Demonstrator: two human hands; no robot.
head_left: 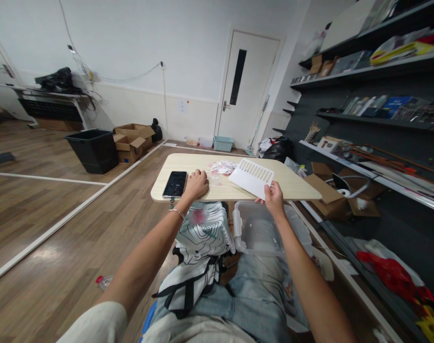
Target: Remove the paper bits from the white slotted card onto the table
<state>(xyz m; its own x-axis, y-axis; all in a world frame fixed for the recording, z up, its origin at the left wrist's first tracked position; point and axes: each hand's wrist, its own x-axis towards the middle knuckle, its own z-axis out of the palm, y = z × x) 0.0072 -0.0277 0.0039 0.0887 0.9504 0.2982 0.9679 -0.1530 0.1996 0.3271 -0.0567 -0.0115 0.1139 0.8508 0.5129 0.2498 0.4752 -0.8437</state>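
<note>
Right hand (273, 194) grips white slotted card (246, 185) by its near-right corner, over the tabletop (295, 185). Card's long axis runs roughly left-right, right end angled toward the person, slot row on the far side. Pile of small white pieces (222, 167) sits just off the card's left end; left hand (197, 184) is nearer to it. Left hand rests beside the smartphone (175, 184), fingers curled, can't tell if holding anything. Clear plastic bin (237, 226) below table edge, contents unclear. Black bin (95, 155) on floor, inside hidden.
</note>
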